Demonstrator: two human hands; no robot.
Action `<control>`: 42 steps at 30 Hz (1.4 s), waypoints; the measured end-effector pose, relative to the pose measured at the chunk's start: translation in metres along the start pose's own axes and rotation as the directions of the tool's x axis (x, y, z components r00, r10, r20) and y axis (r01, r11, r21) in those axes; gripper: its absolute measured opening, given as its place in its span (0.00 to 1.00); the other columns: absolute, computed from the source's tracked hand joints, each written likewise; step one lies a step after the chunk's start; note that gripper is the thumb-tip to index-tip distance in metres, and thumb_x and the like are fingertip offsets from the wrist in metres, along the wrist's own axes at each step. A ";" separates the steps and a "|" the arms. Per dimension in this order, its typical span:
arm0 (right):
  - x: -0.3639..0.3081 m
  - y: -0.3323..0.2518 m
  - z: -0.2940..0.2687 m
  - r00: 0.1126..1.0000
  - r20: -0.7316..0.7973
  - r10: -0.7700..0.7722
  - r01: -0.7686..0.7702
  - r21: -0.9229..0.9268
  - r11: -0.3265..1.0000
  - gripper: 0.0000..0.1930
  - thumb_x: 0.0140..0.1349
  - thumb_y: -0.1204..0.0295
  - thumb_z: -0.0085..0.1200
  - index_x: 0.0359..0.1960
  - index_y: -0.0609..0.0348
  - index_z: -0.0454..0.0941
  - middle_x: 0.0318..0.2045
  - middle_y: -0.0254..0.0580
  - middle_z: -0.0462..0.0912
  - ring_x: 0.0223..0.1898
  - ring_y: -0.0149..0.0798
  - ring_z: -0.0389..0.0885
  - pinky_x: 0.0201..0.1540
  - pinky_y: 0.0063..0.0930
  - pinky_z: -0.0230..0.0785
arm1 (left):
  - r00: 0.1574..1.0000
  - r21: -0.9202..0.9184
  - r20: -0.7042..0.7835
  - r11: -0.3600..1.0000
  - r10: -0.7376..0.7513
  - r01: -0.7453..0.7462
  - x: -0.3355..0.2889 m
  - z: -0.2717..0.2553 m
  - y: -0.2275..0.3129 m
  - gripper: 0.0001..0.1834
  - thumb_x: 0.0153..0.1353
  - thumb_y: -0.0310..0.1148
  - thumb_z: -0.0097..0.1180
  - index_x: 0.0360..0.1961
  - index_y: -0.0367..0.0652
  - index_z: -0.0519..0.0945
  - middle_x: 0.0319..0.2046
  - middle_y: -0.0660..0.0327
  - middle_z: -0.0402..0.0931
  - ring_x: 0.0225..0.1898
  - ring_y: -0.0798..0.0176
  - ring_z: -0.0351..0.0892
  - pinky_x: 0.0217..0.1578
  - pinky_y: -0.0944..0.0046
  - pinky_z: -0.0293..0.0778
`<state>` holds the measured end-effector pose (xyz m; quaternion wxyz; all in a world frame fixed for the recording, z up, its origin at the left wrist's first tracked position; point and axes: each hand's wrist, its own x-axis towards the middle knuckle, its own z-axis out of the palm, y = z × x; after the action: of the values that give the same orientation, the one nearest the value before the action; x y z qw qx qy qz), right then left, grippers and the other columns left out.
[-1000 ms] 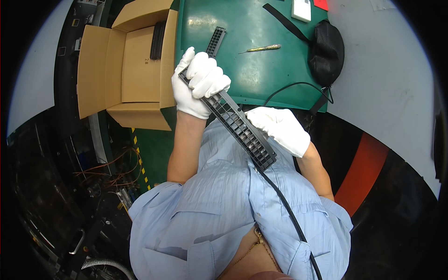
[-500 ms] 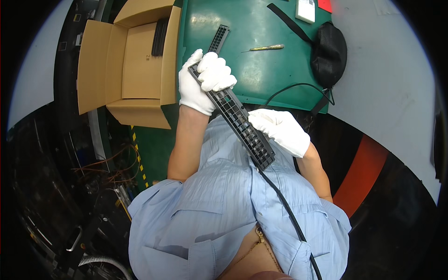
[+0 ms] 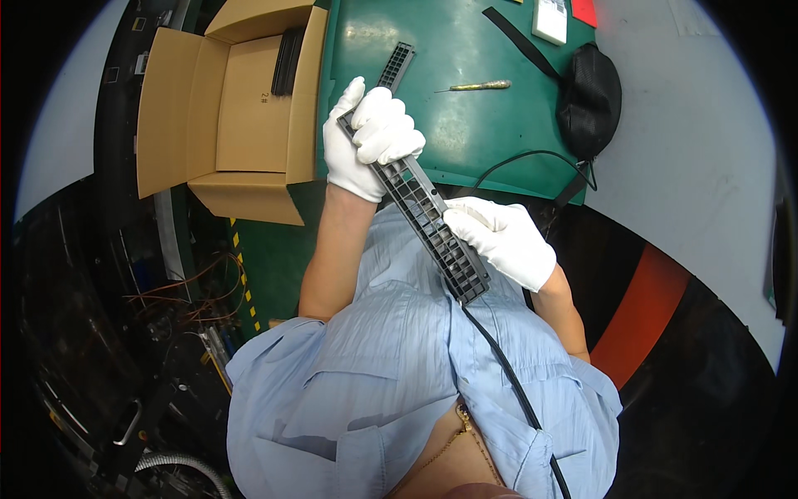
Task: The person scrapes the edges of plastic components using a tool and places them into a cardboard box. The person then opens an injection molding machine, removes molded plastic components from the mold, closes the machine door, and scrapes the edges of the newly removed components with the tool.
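A long black plastic strip with a grid of square openings [image 3: 424, 218] is held slanting in front of my chest. My white-gloved left hand [image 3: 371, 137] wraps round its upper end, fingers curled over the top. Lower down, my white-gloved right hand [image 3: 503, 239] has its fingertips closed on the strip's right edge. Whether those fingertips also hold something small is hidden. Beyond my left hand, a second black gridded strip [image 3: 397, 65] lies on the green mat [image 3: 465, 125].
An open cardboard box [image 3: 249, 125] with black strips [image 3: 288, 62] inside stands at the left. On the mat lie a thin pointed tool with a yellowish handle [image 3: 482, 85], a black pouch with a strap [image 3: 588, 100] and a white block [image 3: 549, 21]. A black cable [image 3: 515, 382] runs down my shirt.
Both hands and the strip stay almost in place. The view has shifted very slightly.
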<state>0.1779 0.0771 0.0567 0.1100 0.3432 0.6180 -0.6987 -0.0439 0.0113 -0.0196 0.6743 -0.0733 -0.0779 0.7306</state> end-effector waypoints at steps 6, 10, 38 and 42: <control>-0.005 -0.010 0.002 1.000 -0.004 -0.014 0.014 -0.123 0.992 0.19 0.75 0.59 0.52 0.59 0.55 0.81 0.33 0.44 0.88 0.31 0.31 0.86 0.40 0.25 0.77 | 0.997 0.015 0.076 1.000 -0.022 0.021 0.001 -0.001 0.001 0.29 0.79 0.48 0.35 0.15 0.55 0.61 0.09 0.70 0.56 0.09 0.69 0.54 0.22 0.64 0.60; -0.007 -0.016 0.003 1.000 -0.008 0.000 -0.001 -0.157 0.988 0.19 0.75 0.59 0.52 0.59 0.56 0.81 0.31 0.44 0.88 0.30 0.32 0.86 0.39 0.26 0.76 | 0.994 0.011 0.101 0.999 -0.031 0.030 0.002 0.000 0.001 0.29 0.79 0.48 0.35 0.16 0.55 0.61 0.09 0.70 0.56 0.09 0.70 0.55 0.22 0.64 0.60; 0.009 0.021 0.007 0.999 0.004 0.047 -0.047 0.130 0.990 0.19 0.74 0.62 0.56 0.58 0.61 0.82 0.46 0.38 0.89 0.43 0.26 0.83 0.50 0.24 0.75 | 0.992 0.197 -0.097 0.979 0.078 -0.058 0.002 -0.010 0.004 0.26 0.75 0.39 0.41 0.14 0.54 0.60 0.13 0.69 0.56 0.15 0.69 0.59 0.27 0.66 0.61; 0.007 0.005 0.011 0.982 0.174 0.067 -0.141 0.461 0.876 0.26 0.73 0.63 0.58 0.67 0.65 0.70 0.44 0.43 0.86 0.40 0.32 0.86 0.46 0.26 0.79 | 0.996 0.181 -0.060 0.982 0.071 -0.059 0.005 -0.012 0.003 0.26 0.76 0.41 0.40 0.15 0.53 0.60 0.14 0.69 0.57 0.15 0.70 0.59 0.26 0.65 0.60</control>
<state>0.1716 0.0676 0.0489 0.1079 0.3377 0.4001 -0.8451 -0.0444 0.0160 -0.0321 0.6560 -0.0391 0.0127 0.7536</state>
